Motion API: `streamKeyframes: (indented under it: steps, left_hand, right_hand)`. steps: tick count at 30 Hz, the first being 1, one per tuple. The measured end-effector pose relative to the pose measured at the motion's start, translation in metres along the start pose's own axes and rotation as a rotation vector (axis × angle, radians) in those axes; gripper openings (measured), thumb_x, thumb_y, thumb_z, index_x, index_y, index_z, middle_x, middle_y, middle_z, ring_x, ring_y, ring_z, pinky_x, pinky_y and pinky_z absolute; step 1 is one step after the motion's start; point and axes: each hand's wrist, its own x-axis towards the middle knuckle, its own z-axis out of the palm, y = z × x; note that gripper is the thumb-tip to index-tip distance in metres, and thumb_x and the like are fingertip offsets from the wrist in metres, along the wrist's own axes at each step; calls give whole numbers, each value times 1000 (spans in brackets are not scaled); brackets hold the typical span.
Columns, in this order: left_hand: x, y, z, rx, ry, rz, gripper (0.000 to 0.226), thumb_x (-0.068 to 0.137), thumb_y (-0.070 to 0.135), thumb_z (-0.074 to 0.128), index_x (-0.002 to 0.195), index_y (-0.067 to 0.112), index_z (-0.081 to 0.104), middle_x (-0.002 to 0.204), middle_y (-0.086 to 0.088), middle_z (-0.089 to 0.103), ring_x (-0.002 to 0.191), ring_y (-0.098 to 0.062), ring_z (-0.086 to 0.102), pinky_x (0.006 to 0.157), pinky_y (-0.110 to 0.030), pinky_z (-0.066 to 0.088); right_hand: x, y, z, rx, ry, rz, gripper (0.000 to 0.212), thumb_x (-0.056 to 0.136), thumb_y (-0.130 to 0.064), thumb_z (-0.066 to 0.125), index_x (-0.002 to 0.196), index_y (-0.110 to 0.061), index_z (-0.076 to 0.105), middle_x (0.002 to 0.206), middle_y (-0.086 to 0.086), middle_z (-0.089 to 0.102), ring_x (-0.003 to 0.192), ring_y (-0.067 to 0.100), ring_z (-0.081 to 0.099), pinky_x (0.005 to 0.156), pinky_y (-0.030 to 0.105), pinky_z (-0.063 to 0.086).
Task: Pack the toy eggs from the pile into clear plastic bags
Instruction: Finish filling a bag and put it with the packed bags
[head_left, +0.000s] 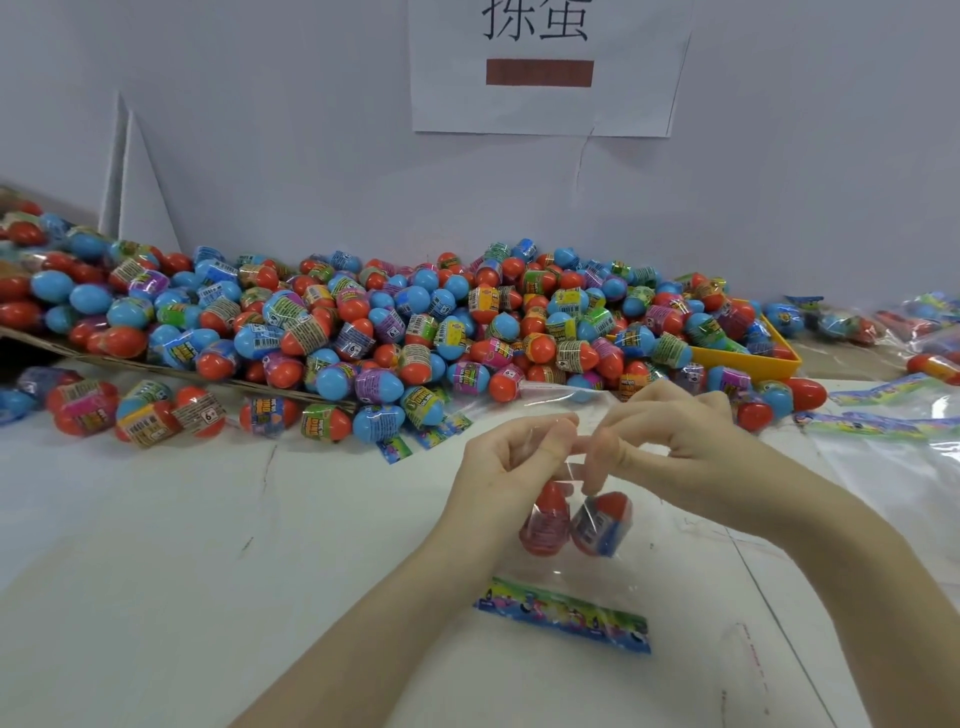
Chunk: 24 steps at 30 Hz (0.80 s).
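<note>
Eggs (574, 525) are hanging in the thin, slippery clear bag (597, 571) at lower centre; left hand (506, 462) and right hand (675, 431) are pinching its mouth.

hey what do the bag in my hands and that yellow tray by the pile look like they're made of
Bag: thin clear plastic film, glossy; the two eggs inside show through and it catches glare. Its colourful strip looks like printed card or film.
Yellow tray: probably rigid plastic, smooth, evenly coloured, with straight walls.
</note>
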Motion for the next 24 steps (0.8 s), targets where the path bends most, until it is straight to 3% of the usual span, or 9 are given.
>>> streamKeyframes:
  steps: [5, 8, 12, 14, 18, 19, 21, 24]
  left_hand:
    - [0, -1, 0, -34, 1, -46, 14, 90, 25, 55, 96, 22, 67, 85, 8, 74, 75, -9, 69, 62, -19, 54]
    - [1, -3, 0, -46, -7, -51, 14, 88, 27, 55, 94, 22, 67, 87, 5, 74, 77, -12, 70, 64, -23, 56]
    - [1, 3, -4, -51, -52, -76, 27, 78, 41, 55, 91, 21, 66, 83, 11, 74, 69, -5, 69, 52, -12, 49]
    - [2, 3, -7, -23, -72, -94, 30, 76, 43, 56, 91, 19, 67, 80, 8, 74, 64, -2, 68, 50, -9, 46]
    - [3, -3, -5, -14, -68, -113, 17, 86, 26, 58, 91, 11, 65, 79, 3, 74, 69, -11, 70, 59, -19, 53]
    - [4, -6, -4, -3, -56, -104, 15, 87, 24, 58, 90, 12, 66, 79, 2, 74, 70, -12, 70, 61, -20, 54]
    - [5, -7, -3, -32, -22, -95, 13, 89, 20, 58, 88, 10, 66, 78, 0, 73, 68, -13, 70, 62, -20, 54]
    - [6, -7, -1, -57, 1, -85, 16, 91, 11, 55, 77, 8, 63, 60, 3, 69, 56, -8, 67, 55, -15, 50]
  right_hand:
    - [-1, 5, 6, -78, -102, 82, 48, 36, -88, 35, 62, -56, 59, 110, -16, 50, 116, 13, 27, 86, 31, 13]
    - [-3, 3, 6, -64, -119, 68, 48, 37, -88, 35, 58, -51, 58, 105, -22, 51, 113, 8, 25, 86, 30, 13]
    - [-1, -2, 6, -20, -57, -8, 46, 43, -79, 38, 60, -42, 59, 88, -26, 56, 101, -2, 34, 97, 36, 23]
    - [-2, -4, 2, 66, 66, -10, 46, 46, -75, 44, 66, -38, 64, 84, -24, 58, 99, -2, 41, 98, 44, 30]
    - [2, -12, -11, 181, 709, -48, 38, 63, -61, 51, 71, -27, 67, 80, -17, 61, 97, 19, 52, 92, 48, 36]
    - [7, -18, -12, 176, 789, -54, 37, 69, -58, 52, 72, -24, 67, 77, -16, 61, 93, 20, 54, 90, 52, 37]
    - [22, -36, -10, 129, 723, -84, 30, 75, -52, 54, 75, -25, 66, 73, -18, 59, 86, 17, 57, 89, 55, 40]
    - [62, -62, 6, -108, 388, -97, 20, 86, -38, 56, 92, -21, 65, 81, -10, 64, 84, 15, 60, 91, 46, 45]
